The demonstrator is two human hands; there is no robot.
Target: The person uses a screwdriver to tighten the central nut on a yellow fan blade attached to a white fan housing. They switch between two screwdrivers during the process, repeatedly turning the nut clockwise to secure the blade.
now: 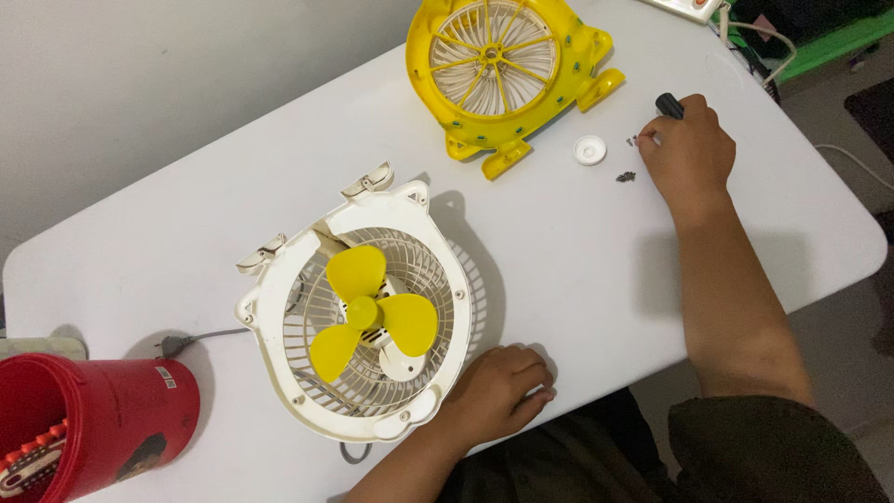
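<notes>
Fingers of the right hand (pixel 687 149) are curled around a black-handled screwdriver (pixel 668 105), only the dark end of which shows past the knuckles; its tip is hidden, somewhere by the small dark screws (pixel 626 176) scattered on the white plastic table (pixel 577 270). A small round white cap (pixel 589 150) lies just left of that hand.

Left hand (pixel 498 387) rests loosely closed, knuckles down, against the lower right rim of the white plastic fan housing (pixel 358 317); it steadies the rim but does not clamp it. The housing lies flat near the table's front edge, rear grille down, with the yellow three-blade propeller (pixel 371 312) exposed and facing up.

Judgement: the housing looks light and fairly stiff, thin-walled plastic. The blades and grille ribs appear the fragile parts. The outer rim, where the hand already sits, seems the safest hold. The screws look tiny and easily rolled or lost.

A yellow front grille cover (pixel 503 70) lies well apart, at the table's far side. A red plastic bucket (pixel 93 419) stands at the left corner, and a grey power cord (pixel 200 340) runs from the fan toward it.
</notes>
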